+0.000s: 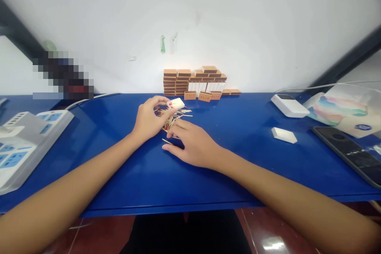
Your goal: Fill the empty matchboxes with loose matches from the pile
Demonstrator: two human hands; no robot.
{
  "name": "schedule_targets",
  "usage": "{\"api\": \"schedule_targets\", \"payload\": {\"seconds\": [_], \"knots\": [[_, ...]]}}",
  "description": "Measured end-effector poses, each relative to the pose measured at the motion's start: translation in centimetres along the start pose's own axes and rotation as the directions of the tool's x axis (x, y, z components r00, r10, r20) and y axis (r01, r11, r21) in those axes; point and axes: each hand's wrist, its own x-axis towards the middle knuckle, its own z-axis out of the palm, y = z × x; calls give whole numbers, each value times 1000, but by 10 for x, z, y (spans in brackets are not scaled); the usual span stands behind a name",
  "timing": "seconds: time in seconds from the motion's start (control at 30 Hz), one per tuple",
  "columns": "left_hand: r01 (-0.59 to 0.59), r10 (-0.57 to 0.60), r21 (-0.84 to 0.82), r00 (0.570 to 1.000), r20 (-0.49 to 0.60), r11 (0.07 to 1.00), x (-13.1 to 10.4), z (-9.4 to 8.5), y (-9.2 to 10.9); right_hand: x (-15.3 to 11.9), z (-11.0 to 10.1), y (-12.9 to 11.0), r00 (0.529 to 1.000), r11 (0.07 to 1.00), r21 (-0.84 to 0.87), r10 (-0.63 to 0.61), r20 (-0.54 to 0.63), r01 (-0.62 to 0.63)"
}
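I can't tell whose room this is; I see a desk-like workspace, its blue table (238, 182) against a white wall (238, 20), red tiled floor (104, 234) below.

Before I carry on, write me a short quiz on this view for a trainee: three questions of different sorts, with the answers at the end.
1. Which holds the small white tray with matches in it?
A) The right hand
B) The left hand
C) Neither hand

2. True or false: the dark phone lies right beside the power strip.

3. Fill in the blank: the stacked matchboxes stand at the back of the blue table, in front of the white ____.

Key:
1. B
2. False; the dark phone lies toward the right end, the power strip toward the left.
3. wall
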Motion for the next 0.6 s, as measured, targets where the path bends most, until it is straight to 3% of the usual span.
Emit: {"api": "schedule_targets", "payload": {"seconds": [0.1, 0.23, 0.33, 0.47, 0.6], "knots": [[-1, 1, 9, 1000, -27, 1000, 3, 0, -4, 3, 8, -1, 999, 1000, -21, 12, 41, -11], [2, -2, 9, 1000, -6, 1000, 3, -1, -5, 4, -8, 12, 996, 999, 34, -31, 79, 28], [-26, 26, 15, 999, 24, 1000, -1, -1, -3, 5, -32, 29, 998, 999, 28, 21, -55, -19], [-131, 127, 36, 987, 98, 991, -9, 0, 5, 6, -58, 53, 951, 986, 69, 168, -261, -155], [-265, 255, 29, 950, 180, 964, -16, 2, 14, 6, -62, 62, 948, 985, 100, 163, -274, -141]]}}
